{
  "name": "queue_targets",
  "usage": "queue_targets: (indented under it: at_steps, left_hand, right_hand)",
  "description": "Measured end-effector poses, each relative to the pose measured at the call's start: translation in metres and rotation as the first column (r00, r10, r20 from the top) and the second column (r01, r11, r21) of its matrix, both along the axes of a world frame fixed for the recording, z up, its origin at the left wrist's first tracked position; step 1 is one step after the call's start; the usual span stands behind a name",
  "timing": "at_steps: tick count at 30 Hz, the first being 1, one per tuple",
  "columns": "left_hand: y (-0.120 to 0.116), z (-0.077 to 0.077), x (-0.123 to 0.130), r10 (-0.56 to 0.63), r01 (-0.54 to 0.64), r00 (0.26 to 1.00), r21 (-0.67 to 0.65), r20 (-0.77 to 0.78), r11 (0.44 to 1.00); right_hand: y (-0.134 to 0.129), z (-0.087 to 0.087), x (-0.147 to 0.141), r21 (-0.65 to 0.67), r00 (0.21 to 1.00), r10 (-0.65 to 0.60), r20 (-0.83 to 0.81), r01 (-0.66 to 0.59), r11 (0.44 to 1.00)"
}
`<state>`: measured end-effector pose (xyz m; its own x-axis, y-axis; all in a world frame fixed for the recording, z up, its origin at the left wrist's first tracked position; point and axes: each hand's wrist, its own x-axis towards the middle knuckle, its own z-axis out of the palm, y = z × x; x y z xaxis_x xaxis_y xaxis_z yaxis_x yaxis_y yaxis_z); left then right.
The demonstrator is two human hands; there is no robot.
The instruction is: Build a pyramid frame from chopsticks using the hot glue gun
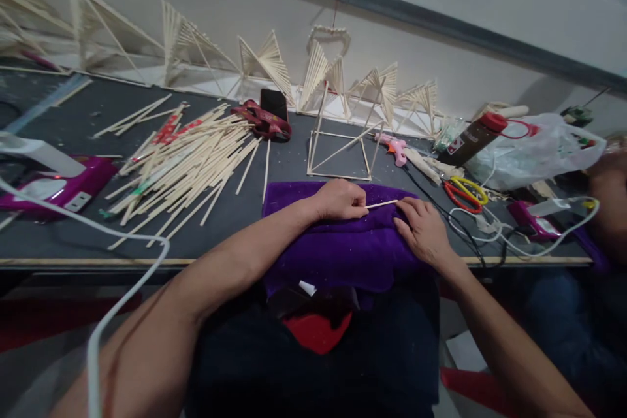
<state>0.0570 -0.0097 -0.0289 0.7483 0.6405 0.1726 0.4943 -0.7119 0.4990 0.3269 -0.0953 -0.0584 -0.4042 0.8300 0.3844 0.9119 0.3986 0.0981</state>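
Between my two hands lies a thin wooden stick (382,204), just above a purple cloth (337,255) draped over the table's front edge. My left hand (343,199) is closed round the stick's left end. At the other end, the fingertips of my right hand (420,225) pinch it. Just beyond the cloth stands an open frame of sticks (339,177), with uprights and a slanting piece. To the left is a large loose pile of sticks (196,163), some with red marks.
Fan-shaped stick structures (274,68) line the wall. A pink glue gun (396,149), scissors (463,196), a brown bottle (473,138) and a plastic bag (533,150) lie right. Purple devices (73,186) with white cables stand at both sides. Another person's arm (607,202) shows far right.
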Motion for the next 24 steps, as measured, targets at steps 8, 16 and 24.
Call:
queue_targets:
  at_steps: [8,16,24]
  left_hand:
    - [-0.0006,0.0031,-0.0016,0.007,-0.007,1.0,-0.031,0.012,1.0]
    - [-0.0004,0.0019,-0.0005,0.016,-0.015,1.0,-0.024,0.027,1.0]
    - [0.0011,0.0025,-0.0012,0.011,-0.01,0.999,-0.041,0.032,0.999]
  right_hand:
    - [-0.0008,-0.0013,-0.0009,0.016,1.0,0.006,0.005,-0.006,1.0]
    - [-0.0011,0.0006,-0.0028,0.031,1.0,0.005,0.018,-0.006,1.0]
    - [-0.0011,-0.0001,-0.0034,0.027,1.0,0.007,-0.005,-0.007,1.0]
